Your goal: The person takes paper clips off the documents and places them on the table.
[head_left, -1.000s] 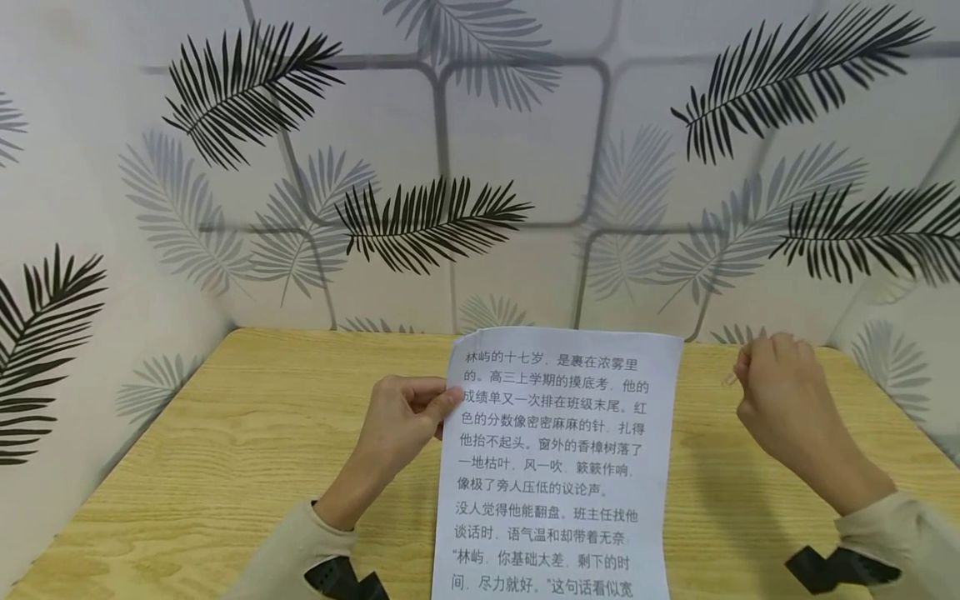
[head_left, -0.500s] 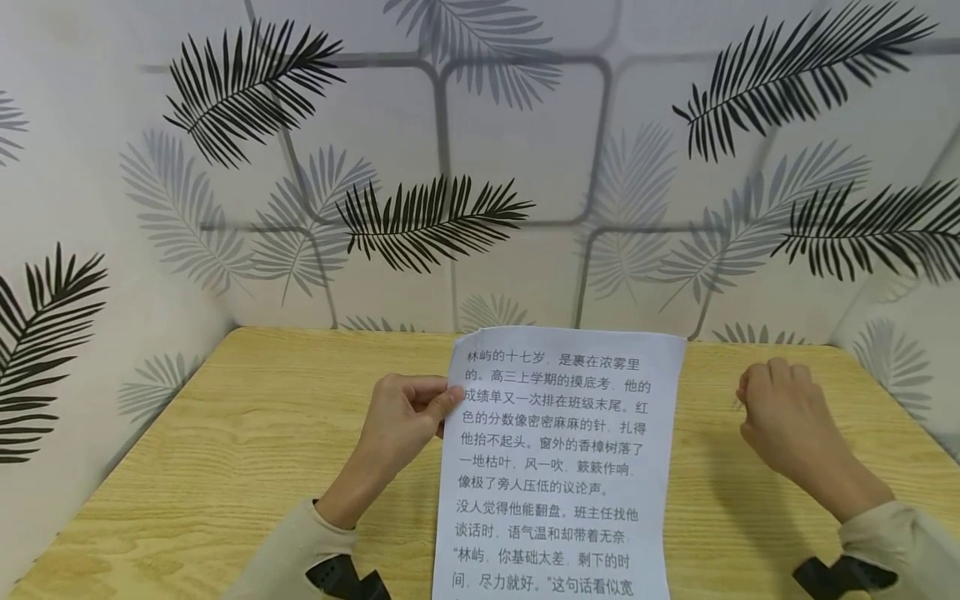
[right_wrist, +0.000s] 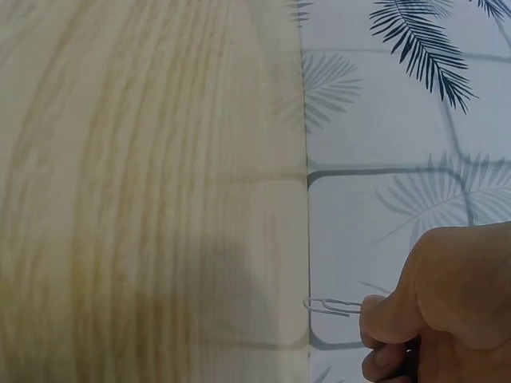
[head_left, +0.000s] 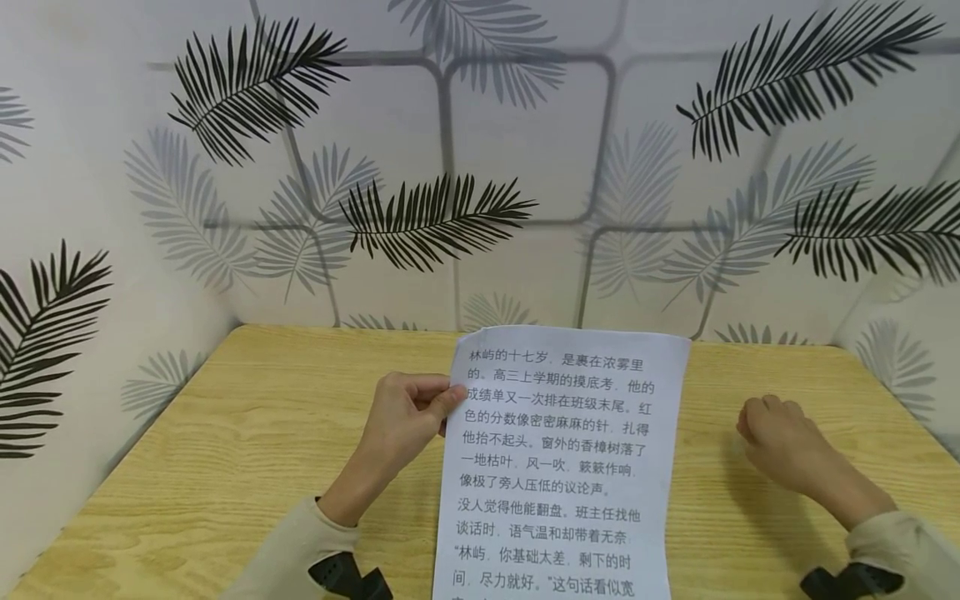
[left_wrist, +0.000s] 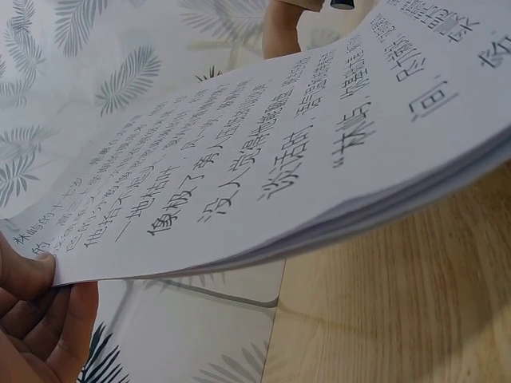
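Paper stack (head_left: 562,467), printed, over the table (head_left: 225,467), top end lifted; I judge it best kept flush-edged under a firm pinch. Long axis: near to far, top edge toward the wall (head_left: 517,275). Left hand (head_left: 401,421): thumb and fingers pinching the stack's left edge, near its top. Right hand (head_left: 783,446): well right of the stack, pinching a paper clip (right_wrist: 331,306), free loop best left unobstructed; clip's long axis nearly square to the table's back edge in the wrist view. Wall, leaf-patterned: beyond the stack.
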A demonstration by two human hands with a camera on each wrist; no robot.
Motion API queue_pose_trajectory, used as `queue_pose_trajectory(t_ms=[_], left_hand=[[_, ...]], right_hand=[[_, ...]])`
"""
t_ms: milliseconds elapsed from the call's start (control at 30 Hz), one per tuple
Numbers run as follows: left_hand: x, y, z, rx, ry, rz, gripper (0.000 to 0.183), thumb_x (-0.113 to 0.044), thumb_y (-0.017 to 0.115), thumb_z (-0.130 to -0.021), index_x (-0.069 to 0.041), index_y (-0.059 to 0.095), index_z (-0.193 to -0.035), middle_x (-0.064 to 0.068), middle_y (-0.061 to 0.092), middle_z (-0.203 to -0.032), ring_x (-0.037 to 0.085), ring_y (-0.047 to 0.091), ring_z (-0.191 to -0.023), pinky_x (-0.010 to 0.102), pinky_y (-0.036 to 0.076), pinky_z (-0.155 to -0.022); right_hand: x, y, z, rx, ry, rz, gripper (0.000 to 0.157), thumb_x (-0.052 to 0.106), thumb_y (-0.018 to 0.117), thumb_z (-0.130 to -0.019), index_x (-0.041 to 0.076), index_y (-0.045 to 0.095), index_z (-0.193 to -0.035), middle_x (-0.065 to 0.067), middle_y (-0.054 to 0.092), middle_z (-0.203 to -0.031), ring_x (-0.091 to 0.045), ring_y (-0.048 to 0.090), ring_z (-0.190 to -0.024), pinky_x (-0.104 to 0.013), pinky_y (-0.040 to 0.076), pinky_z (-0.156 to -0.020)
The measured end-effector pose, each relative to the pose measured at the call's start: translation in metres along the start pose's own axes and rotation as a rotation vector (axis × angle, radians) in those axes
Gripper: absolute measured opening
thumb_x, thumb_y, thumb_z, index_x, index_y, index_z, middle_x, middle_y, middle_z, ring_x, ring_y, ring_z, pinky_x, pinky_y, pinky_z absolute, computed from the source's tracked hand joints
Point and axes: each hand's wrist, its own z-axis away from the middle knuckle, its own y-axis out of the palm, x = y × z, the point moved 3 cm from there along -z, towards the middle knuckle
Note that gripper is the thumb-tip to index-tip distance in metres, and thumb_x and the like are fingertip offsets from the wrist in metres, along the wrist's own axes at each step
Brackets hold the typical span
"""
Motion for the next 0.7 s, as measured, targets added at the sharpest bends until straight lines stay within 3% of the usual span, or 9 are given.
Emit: queue_pose_trajectory(t_ms=[300, 533, 700], left_hand=[[0.001, 0.0, 0.0, 0.006, 0.014, -0.002, 0.012, 0.001, 0.063, -0.09, 0.007, 0.073, -0.092, 0.018, 0.072, -0.076, 0.016, 0.062, -0.053, 0.021, 0.05, -0.051], [0.002, 0.0, 0.0, 0.004, -0.003, 0.007, 0.012, 0.001, 0.063, -0.09, 0.007, 0.073, -0.094, 0.018, 0.072, -0.077, 0.015, 0.061, -0.053, 0.02, 0.05, -0.051], [0.002, 0.0, 0.0, 0.002, -0.002, 0.011, 0.012, 0.001, 0.064, -0.09, 0.007, 0.073, -0.095, 0.018, 0.072, -0.078, 0.014, 0.061, -0.054, 0.02, 0.05, -0.052]], right_hand=[[-0.012, 0.008, 0.002, -0.031, -0.022, -0.012, 0.017, -0.003, 0.05, -0.088, 0.005, 0.043, -0.075, -0.005, 0.038, -0.072, -0.02, 0.033, -0.066, -0.029, 0.029, -0.057], [-0.022, 0.008, 0.002, 0.064, 0.022, -0.077, 0.009, -0.007, 0.05, -0.081, 0.001, 0.044, -0.081, -0.007, 0.039, -0.077, -0.021, 0.035, -0.071, -0.032, 0.03, -0.06], [-0.027, 0.01, 0.004, 0.039, 0.024, -0.07, 0.011, -0.006, 0.053, -0.076, 0.002, 0.045, -0.078, -0.006, 0.04, -0.076, -0.021, 0.037, -0.07, -0.031, 0.03, -0.06]])
